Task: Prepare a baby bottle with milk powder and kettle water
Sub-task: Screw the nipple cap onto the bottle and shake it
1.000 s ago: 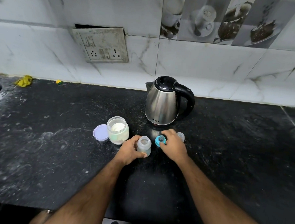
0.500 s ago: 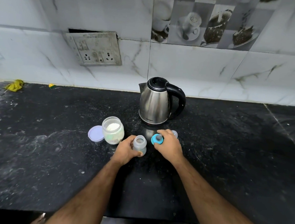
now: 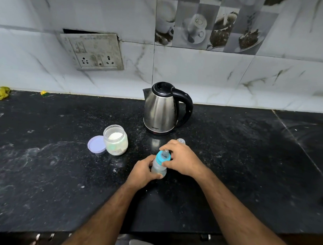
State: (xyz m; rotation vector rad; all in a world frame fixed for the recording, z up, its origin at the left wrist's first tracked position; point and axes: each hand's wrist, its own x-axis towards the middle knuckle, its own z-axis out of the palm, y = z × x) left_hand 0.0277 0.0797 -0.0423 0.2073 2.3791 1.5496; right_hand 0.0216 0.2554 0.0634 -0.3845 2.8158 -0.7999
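Observation:
A small translucent baby bottle [image 3: 158, 169] is held tilted just above the black counter [image 3: 62, 173], with my left hand [image 3: 143, 172] wrapped around its body. My right hand [image 3: 181, 157] grips the blue nipple ring [image 3: 162, 158], which sits on the bottle's mouth. Behind the hands stands a steel kettle [image 3: 162, 111] with a black lid and handle. To the left is an open glass jar of white milk powder [image 3: 116, 143], with its lilac lid [image 3: 96, 144] lying beside it. A clear bottle cap [image 3: 181, 141] peeks out behind my right hand.
A wall socket plate [image 3: 93, 51] hangs on the tiled wall at the left. A yellow cloth [image 3: 0, 92] and a small yellow scrap [image 3: 43, 93] lie at the counter's back left. The counter's front edge runs along the bottom of the view.
My right hand has carried the blue nipple ring from the counter onto the bottle's mouth. My left hand has lifted and tilted the bottle toward me.

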